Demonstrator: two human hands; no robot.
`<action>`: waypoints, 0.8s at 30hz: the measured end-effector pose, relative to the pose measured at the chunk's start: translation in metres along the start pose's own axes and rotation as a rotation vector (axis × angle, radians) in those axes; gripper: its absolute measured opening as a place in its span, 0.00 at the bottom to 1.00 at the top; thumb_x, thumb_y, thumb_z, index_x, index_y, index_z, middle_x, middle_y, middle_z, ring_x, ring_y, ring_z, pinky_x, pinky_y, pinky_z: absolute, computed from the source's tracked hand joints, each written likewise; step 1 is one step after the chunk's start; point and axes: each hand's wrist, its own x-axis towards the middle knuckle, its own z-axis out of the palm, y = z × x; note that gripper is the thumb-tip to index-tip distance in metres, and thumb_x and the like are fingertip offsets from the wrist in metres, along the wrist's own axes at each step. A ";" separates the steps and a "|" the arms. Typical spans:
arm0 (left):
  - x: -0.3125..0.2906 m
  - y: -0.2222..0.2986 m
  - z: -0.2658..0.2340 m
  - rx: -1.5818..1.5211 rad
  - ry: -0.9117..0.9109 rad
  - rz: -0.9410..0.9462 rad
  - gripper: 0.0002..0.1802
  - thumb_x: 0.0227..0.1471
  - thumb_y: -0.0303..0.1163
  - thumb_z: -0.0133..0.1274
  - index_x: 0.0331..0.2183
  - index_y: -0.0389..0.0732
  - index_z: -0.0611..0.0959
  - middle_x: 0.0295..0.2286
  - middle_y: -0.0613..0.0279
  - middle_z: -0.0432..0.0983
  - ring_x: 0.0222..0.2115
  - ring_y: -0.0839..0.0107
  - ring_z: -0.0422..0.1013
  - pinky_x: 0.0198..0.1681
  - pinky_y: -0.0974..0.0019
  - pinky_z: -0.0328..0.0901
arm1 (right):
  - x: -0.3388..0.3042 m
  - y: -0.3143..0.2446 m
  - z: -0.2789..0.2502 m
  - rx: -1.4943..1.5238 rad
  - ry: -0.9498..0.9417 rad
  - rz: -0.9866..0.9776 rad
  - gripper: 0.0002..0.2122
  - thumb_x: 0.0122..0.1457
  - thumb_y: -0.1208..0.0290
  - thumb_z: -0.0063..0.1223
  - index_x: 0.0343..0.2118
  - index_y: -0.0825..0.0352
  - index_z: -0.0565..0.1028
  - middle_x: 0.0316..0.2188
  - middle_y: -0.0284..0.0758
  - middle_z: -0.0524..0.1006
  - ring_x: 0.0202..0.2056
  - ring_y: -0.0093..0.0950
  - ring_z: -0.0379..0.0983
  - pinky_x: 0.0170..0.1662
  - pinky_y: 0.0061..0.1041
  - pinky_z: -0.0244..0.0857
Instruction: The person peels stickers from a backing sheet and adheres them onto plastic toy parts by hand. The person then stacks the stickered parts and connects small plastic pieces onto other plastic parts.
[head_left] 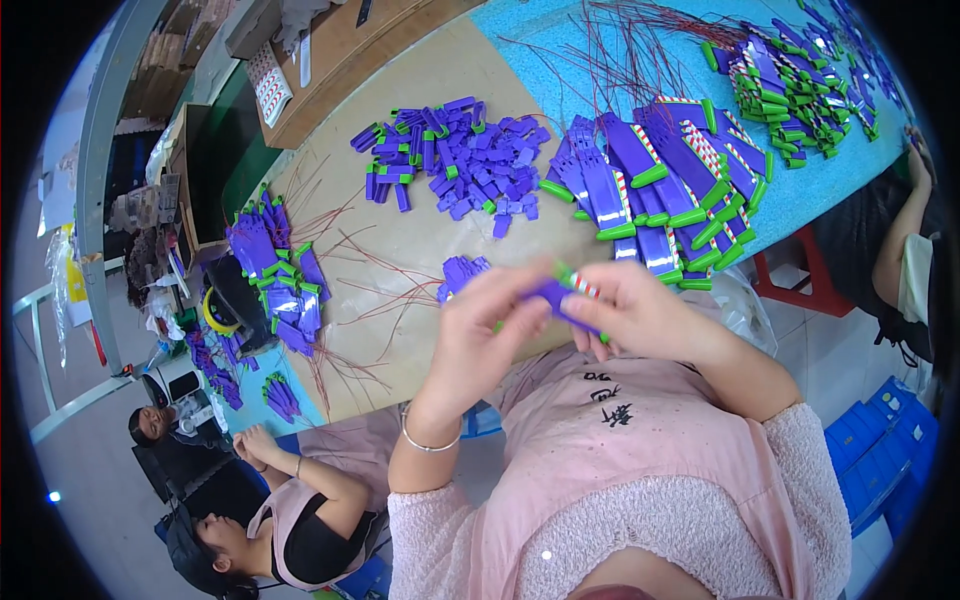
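A purple flat piece (549,292) with green edging and a red-and-white striped strip is held between my two hands, above the table's near edge. My right hand (650,312) grips it at the striped side. My left hand (485,325) is closed around its other end, with fingers slightly blurred by motion. Parts of the piece are hidden behind my fingers. Just beyond my left hand lies a small pile of purple pieces (462,272). Past my right hand, larger purple pieces with green ends and striped strips (690,185) lie heaped, some overlapping.
Small purple and green parts (480,150) are piled mid-table. A wired purple bundle (280,270) lies left, near a yellow tape roll (218,312). More green-ended pieces (785,90) sit far right. A co-worker (300,510) sits at left; a red stool (800,272) stands at right.
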 end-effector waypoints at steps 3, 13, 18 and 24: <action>-0.006 0.009 0.003 0.100 -0.074 -0.076 0.11 0.44 0.18 0.53 0.35 0.32 0.77 0.28 0.61 0.72 0.25 0.78 0.68 0.27 0.75 0.65 | 0.003 0.006 -0.005 -0.327 -0.035 -0.038 0.10 0.55 0.71 0.47 0.37 0.70 0.68 0.21 0.36 0.74 0.23 0.23 0.71 0.25 0.22 0.65; 0.010 -0.013 -0.021 -0.333 -0.015 0.076 0.12 0.53 0.29 0.45 0.20 0.37 0.72 0.19 0.67 0.63 0.23 0.75 0.60 0.28 0.70 0.57 | 0.016 -0.001 0.012 -0.422 0.050 -0.268 0.23 0.52 0.80 0.47 0.53 0.67 0.61 0.39 0.42 0.72 0.40 0.33 0.70 0.43 0.29 0.62; 0.049 -0.012 -0.059 0.203 0.197 -0.037 0.08 0.49 0.29 0.50 0.24 0.35 0.73 0.22 0.62 0.65 0.27 0.72 0.63 0.30 0.70 0.60 | 0.016 0.010 0.003 -0.568 0.111 -0.416 0.13 0.54 0.74 0.47 0.43 0.72 0.68 0.28 0.46 0.72 0.32 0.41 0.69 0.37 0.32 0.63; 0.069 -0.039 -0.058 0.913 0.229 0.193 0.09 0.42 0.21 0.54 0.31 0.35 0.74 0.24 0.58 0.70 0.25 0.66 0.67 0.31 0.67 0.63 | 0.012 -0.003 0.005 -0.603 0.043 -0.187 0.08 0.53 0.77 0.49 0.35 0.73 0.69 0.28 0.37 0.72 0.31 0.27 0.70 0.36 0.23 0.63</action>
